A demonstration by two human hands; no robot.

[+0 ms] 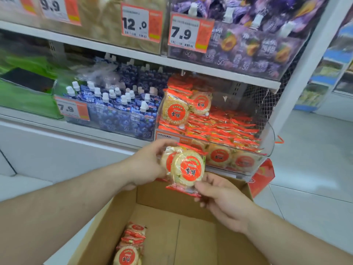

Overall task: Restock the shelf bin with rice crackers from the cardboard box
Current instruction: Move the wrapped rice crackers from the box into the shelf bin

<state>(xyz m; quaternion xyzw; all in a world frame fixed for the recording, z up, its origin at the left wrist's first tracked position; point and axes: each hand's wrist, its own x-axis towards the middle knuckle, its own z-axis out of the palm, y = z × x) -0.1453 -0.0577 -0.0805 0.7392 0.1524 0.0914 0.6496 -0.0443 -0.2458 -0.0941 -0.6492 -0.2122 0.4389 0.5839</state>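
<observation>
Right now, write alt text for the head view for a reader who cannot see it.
Both hands, left and right, hold rice cracker packs above an open cardboard box, in front of a clear shelf bin already stacked with the same packs. A few packs remain in the box; blue pouches fill the next bin.

Glossy plastic cracker wrappers [186, 169], clear plastic bin [268, 138], matt cardboard box [172, 199]

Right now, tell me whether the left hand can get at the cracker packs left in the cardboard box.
Probably not yet: the left hand grips rice cracker packs. The cardboard box is open, with nothing over the remaining packs.
</observation>
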